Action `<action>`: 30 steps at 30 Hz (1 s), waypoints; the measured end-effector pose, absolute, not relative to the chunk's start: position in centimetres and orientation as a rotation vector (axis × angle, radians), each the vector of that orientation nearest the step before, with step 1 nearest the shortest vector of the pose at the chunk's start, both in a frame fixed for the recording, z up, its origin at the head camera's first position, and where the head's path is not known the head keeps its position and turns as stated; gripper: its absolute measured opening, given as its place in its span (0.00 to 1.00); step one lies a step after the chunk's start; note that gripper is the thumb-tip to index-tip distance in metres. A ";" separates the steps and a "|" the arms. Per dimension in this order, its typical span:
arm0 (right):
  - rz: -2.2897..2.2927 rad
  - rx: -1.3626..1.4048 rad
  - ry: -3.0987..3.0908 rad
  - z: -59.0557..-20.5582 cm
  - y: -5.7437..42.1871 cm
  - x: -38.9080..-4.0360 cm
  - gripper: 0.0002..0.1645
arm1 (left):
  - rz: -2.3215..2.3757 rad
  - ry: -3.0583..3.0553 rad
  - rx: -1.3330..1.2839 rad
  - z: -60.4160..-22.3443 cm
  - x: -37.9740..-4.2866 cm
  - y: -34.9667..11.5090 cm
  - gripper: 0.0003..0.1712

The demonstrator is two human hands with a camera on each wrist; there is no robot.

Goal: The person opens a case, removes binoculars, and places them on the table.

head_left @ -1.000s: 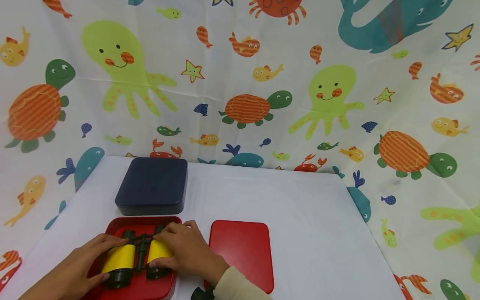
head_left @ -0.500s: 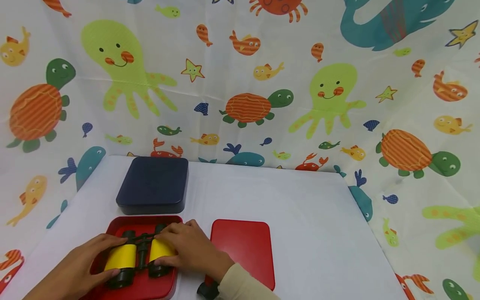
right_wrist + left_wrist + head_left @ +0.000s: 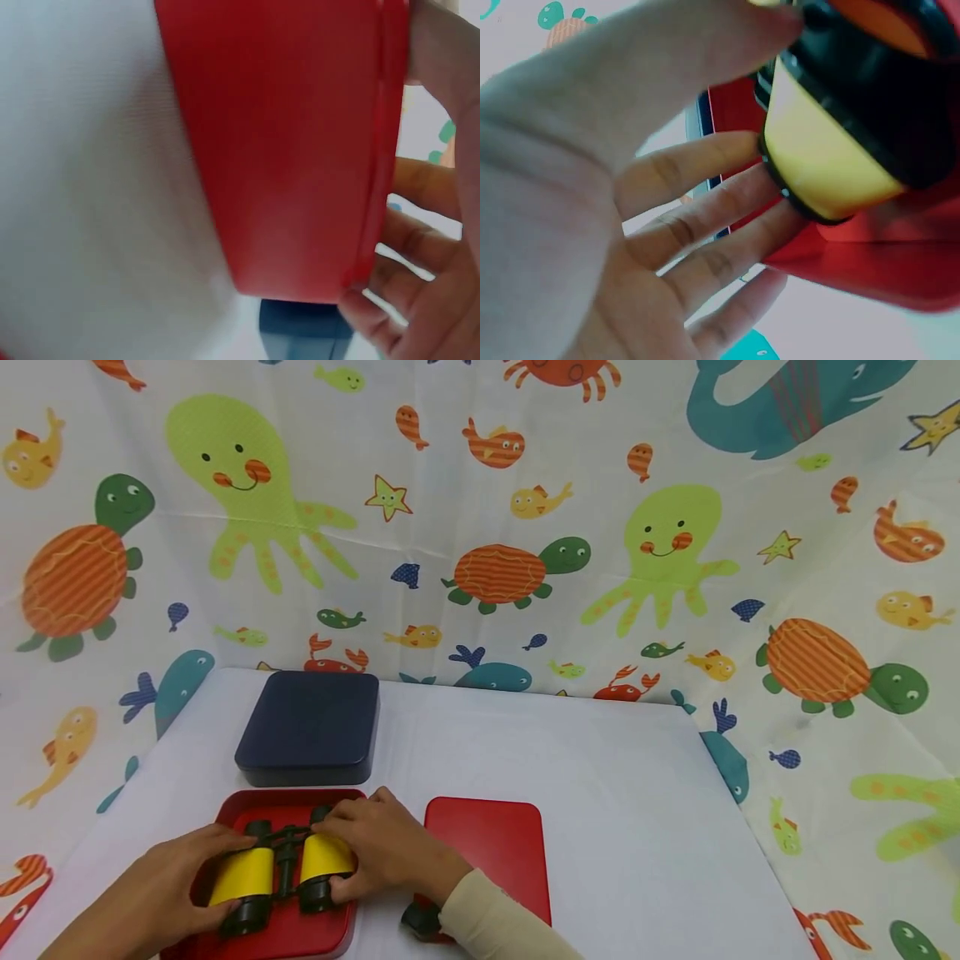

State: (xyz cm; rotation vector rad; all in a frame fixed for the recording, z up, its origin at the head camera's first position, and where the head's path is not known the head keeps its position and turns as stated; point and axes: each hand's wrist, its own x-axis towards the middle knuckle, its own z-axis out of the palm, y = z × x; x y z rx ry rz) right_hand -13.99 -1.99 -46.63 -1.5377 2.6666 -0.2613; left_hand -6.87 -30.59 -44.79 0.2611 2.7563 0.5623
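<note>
Black-and-yellow binoculars (image 3: 286, 850) found within a shallow red box (image 3: 315, 937); left hand (image 3: 168, 878) grips the left barrel (image 3: 243, 875), right hand (image 3: 386, 845) the right barrel (image 3: 327, 856), each thumb towards the near black end. Body judged stiff and fairly light, its smooth surface possibly slippery. Recommended hold: both barrels, clear of the orange-tinted lens (image 3: 877, 22) (presumably the fragile part), since the central hinge (image 3: 286, 870) may flex.

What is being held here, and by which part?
The yellow-and-black binoculars: the left hand grips the left barrel, the right hand the right barrel.
</note>
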 end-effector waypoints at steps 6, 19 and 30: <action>-0.213 -1.405 2.609 -46.0 -2.9 -14.2 0.42 | 0.546 2.734 0.356 -45.3 -7.6 -31.6 0.43; -0.330 -1.353 2.601 -46.2 -2.9 -14.6 0.43 | 0.556 2.726 0.402 -45.5 -7.1 -31.7 0.49; -0.459 -1.414 2.733 -43.6 -2.1 -14.5 0.45 | 0.552 2.832 0.254 -42.5 -6.9 -30.7 0.57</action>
